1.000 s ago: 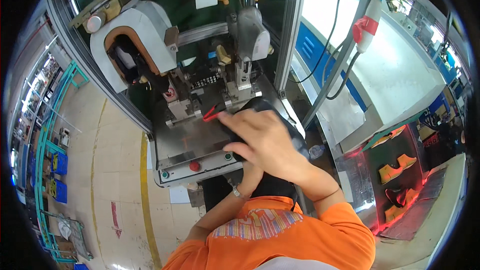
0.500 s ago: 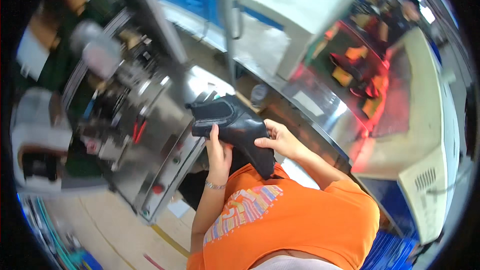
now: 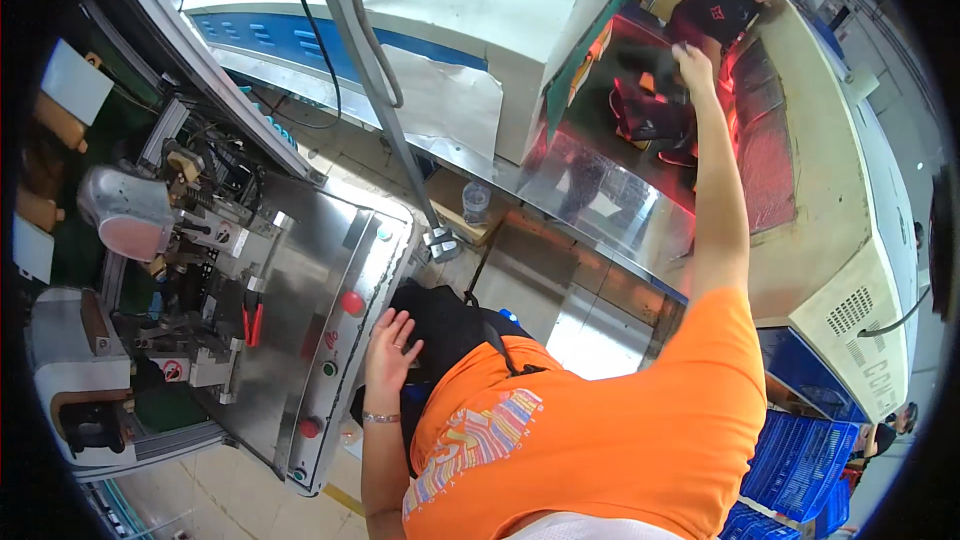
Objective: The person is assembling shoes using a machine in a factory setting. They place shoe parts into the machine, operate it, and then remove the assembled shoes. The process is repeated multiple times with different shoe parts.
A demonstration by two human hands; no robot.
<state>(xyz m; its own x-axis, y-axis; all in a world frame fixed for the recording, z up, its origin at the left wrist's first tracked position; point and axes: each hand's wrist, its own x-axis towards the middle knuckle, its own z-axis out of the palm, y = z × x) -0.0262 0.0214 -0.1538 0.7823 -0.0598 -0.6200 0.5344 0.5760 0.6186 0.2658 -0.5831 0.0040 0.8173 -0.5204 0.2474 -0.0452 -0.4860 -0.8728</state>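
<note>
1. the left hand [image 3: 390, 348] lay open, fingers spread and clamped on nothing, at the rim of the tilted steel machine counter [image 3: 300, 270], just beside a black bag [image 3: 450, 325] at its 3 o'clock.
2. the right hand [image 3: 692, 62] was stretched far out toward 1 o'clock, well apart from the left; its fingers reached the black ankle boot [image 3: 650, 115], and whether they were closed on it could not be told.
3. that boot sat on the red-lit conveyor belt [image 3: 770, 160] running through the long cream oven tunnel [image 3: 860, 240], with another person in a dark shirt [image 3: 725, 0] at the boot's 12 o'clock.
4. on the steel counter, a round red push button [image 3: 351, 302] sat at 11 o'clock from the left hand, and red-handled pliers [image 3: 254, 320] lay at its 9 o'clock.
5. a grey rounded machine head [image 3: 125, 215] stood at the far 9 o'clock side of the counter.
6. a clear plastic bottle [image 3: 476, 202] stood on the floor between the counter and the tunnel.
7. blue plastic crates [image 3: 800, 465] were stacked at 4 o'clock.
</note>
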